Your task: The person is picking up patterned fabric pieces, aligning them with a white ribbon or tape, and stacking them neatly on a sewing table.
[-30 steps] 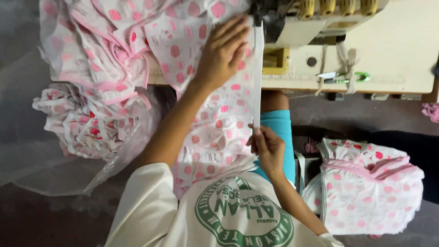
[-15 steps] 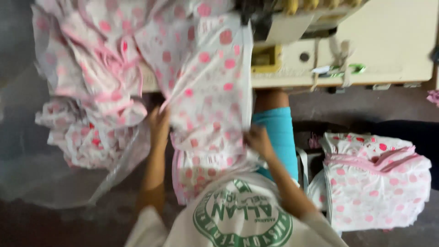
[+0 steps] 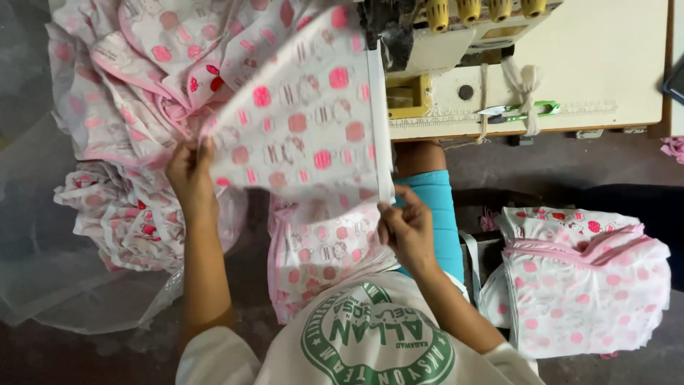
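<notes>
Spotted fabric panel [image 3: 306, 121] held taut at the sewing machine [image 3: 456, 36]
Left hand [image 3: 189, 175] pinches its left edge, right hand [image 3: 406, 224] its lower right corner (fingers closed on cloth)

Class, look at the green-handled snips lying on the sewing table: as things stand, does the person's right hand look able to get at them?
Probably yes, but not at once. The right hand is pinching the edge of the pink-dotted fabric panel, so it would have to let go first. The green-handled snips lie uncovered on the sewing table, with nothing between.

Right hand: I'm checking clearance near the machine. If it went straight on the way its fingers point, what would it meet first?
The right hand already pinches the pink-dotted fabric panel at its lower edge; straight on, it would probably meet the sewing machine, though depth is unclear.
</notes>
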